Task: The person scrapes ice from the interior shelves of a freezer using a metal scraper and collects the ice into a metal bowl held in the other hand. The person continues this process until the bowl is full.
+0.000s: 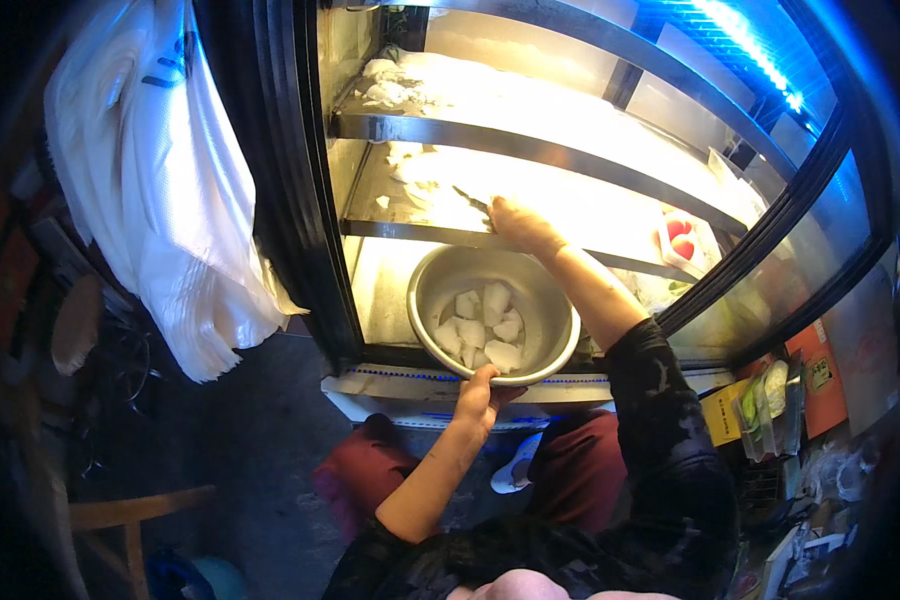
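Observation:
My left hand point(480, 397) grips the near rim of a round metal bowl point(418, 300), its thumb over the edge. White chunks point(471, 330), which look like ice, lie in the bowl. Above and beyond the bowl, my right hand point(521, 223) is closed around a dark, narrow tool point(471, 198), whose end points left at the middle shelf point(371, 210) of a lit glass-fronted cabinet. More white lumps point(420, 187) sit on that shelf near the tool's tip. Glare washes out much of the shelf, and the tool's exact kind cannot be told.
White crust and lumps point(386, 90) cover the upper shelf. Red round items in a clear container point(679, 236) stand at the cabinet's right. White plastic bags point(165, 187) hang left of the dark frame point(285, 150). A wooden chair point(142, 510) is lower left; packed goods point(769, 405) stand at right.

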`<state>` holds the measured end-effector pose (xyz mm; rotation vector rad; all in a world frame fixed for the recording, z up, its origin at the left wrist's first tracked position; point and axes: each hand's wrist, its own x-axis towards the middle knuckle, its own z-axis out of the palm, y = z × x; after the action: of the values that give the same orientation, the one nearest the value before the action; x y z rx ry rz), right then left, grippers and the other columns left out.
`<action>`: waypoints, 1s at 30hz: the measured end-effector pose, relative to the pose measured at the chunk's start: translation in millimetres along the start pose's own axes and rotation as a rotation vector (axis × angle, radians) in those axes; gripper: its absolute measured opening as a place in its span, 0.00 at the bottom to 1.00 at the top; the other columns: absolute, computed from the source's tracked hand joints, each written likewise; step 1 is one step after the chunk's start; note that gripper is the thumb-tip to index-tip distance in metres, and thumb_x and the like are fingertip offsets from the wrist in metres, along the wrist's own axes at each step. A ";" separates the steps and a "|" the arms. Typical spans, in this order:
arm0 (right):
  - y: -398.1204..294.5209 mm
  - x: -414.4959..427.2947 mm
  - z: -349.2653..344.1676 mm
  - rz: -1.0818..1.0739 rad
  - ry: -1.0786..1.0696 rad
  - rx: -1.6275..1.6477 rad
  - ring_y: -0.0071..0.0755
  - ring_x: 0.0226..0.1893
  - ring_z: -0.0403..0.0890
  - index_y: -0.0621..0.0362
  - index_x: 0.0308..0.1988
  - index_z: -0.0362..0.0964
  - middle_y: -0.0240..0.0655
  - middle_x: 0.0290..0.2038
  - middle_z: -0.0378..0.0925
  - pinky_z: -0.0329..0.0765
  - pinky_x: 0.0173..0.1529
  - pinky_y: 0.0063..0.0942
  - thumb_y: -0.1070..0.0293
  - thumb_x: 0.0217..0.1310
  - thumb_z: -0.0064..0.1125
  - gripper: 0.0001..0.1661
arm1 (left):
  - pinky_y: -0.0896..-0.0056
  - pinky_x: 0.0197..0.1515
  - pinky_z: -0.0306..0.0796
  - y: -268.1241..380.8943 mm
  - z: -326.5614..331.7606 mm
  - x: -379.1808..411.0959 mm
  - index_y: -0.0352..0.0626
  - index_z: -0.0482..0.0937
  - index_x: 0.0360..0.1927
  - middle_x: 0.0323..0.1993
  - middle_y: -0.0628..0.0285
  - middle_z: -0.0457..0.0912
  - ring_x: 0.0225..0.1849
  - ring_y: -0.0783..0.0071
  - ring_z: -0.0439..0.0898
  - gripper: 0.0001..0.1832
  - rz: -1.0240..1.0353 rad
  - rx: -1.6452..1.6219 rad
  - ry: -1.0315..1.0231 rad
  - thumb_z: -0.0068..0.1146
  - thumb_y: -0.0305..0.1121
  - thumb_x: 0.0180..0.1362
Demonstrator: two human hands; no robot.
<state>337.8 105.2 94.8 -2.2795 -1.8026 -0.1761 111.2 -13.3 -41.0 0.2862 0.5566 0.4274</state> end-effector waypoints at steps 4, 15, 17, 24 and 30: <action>-6.0 -8.7 -3.9 0.023 -0.128 -0.078 0.55 0.32 0.79 0.66 0.34 0.72 0.54 0.29 0.77 0.73 0.38 0.47 0.62 0.62 0.45 0.17 | 0.48 0.45 0.78 3.2 -1.1 -2.3 0.25 0.67 0.47 0.44 0.42 0.74 0.43 0.48 0.78 0.19 0.024 0.020 0.019 0.45 0.26 0.52; 10.4 20.5 -4.5 0.001 -0.305 -0.166 0.53 0.36 0.79 0.61 0.40 0.72 0.53 0.33 0.77 0.73 0.41 0.44 0.57 0.65 0.43 0.18 | 0.50 0.43 0.80 7.5 3.6 -7.2 0.24 0.67 0.47 0.44 0.44 0.74 0.43 0.51 0.79 0.19 0.058 0.010 0.048 0.46 0.27 0.53; 10.1 16.0 -5.1 -0.062 -0.225 -0.145 0.54 0.36 0.79 0.62 0.41 0.71 0.52 0.34 0.77 0.73 0.41 0.45 0.55 0.65 0.43 0.20 | 0.50 0.43 0.80 2.8 -0.2 -1.9 0.24 0.67 0.47 0.44 0.44 0.74 0.43 0.51 0.79 0.19 0.051 -0.006 0.038 0.46 0.26 0.53; 48.9 24.5 -9.1 0.182 -0.326 -0.066 0.54 0.48 0.75 0.62 0.52 0.68 0.53 0.47 0.74 0.69 0.54 0.43 0.51 0.67 0.39 0.27 | 0.47 0.46 0.78 3.3 5.4 -3.3 0.22 0.66 0.44 0.42 0.43 0.73 0.43 0.49 0.78 0.17 0.036 -0.009 0.052 0.46 0.25 0.52; 155.8 28.0 20.5 0.125 -0.077 0.158 0.54 0.46 0.76 0.59 0.45 0.72 0.48 0.44 0.76 0.72 0.49 0.44 0.52 0.67 0.39 0.23 | 0.47 0.45 0.78 -14.7 30.5 1.0 0.24 0.68 0.42 0.42 0.43 0.74 0.43 0.49 0.78 0.15 -0.057 0.063 -0.041 0.46 0.25 0.52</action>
<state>494.7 102.9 65.2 -2.3056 -1.6387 0.0736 133.7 -30.2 -22.1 0.3381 0.5379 0.3489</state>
